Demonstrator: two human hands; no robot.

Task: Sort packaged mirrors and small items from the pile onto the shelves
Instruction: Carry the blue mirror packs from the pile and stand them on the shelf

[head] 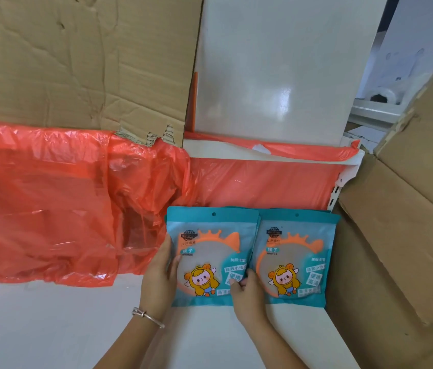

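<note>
Currently: two teal mirror packs upright on white shelf (50, 323), side by side, edges touching, backs against red plastic sheet (50, 195). Left mirror pack (210, 243): left hand (159, 278) grips left edge, thumb on front face; right hand (246, 291) pinches lower right edge, fingers curled. Right mirror pack (298, 251): unheld, just beside cardboard box (396, 235). Bracelet (146, 315) on left wrist.

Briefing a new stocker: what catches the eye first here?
Two teal mirror packets sit side by side on the white shelf: the left packet, gripped by the left hand and right hand, and the right packet. Crumpled red plastic sprawls to their left, below torn cardboard.
</note>
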